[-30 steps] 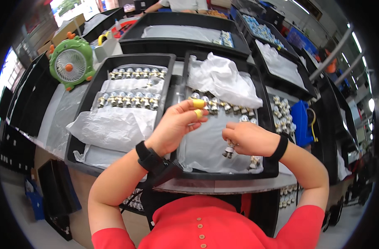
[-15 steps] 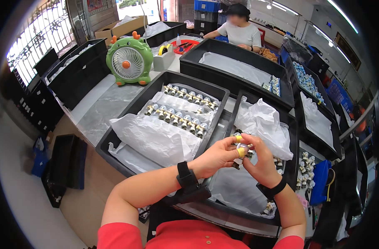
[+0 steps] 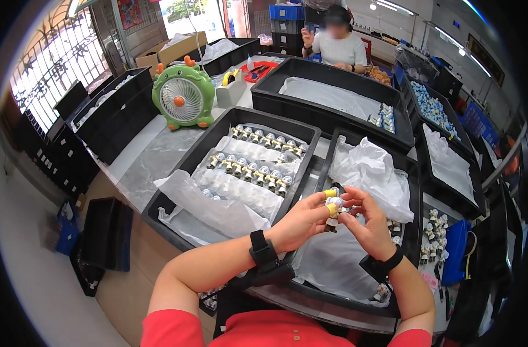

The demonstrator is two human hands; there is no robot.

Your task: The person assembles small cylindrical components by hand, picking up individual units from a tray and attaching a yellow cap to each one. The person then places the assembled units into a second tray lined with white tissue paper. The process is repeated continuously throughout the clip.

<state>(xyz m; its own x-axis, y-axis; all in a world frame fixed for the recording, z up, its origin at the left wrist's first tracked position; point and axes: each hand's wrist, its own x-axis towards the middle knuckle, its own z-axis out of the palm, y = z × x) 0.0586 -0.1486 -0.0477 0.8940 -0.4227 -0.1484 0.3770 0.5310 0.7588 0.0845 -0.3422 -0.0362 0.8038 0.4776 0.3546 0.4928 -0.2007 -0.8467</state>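
A small figurine with a silvery-white head and dark base (image 3: 333,217) is upright between my two hands, above the right-hand black tray. My left hand (image 3: 298,222) pinches it between thumb and index finger, both wrapped in yellow tape. From the other side my right hand (image 3: 368,222) closes on it, thumb and fingertips at its edge; part of the figurine is hidden by these fingers. Below lies the black tray (image 3: 413,243) with crumpled white paper (image 3: 365,165) and several similar figurines, partly covered by my right hand.
Rows of like figurines (image 3: 249,170) lie on white paper in the left black tray (image 3: 160,222). A green fan (image 3: 182,98) stands beyond it. More figurines (image 3: 433,234) and a blue pouch (image 3: 456,251) are at right. A co-worker (image 3: 339,49) sits behind the far black tray (image 3: 264,95).
The figurine has turned more upright in my fingers, and its body shows more. My view has shifted slightly. The co-worker has raised one hand.
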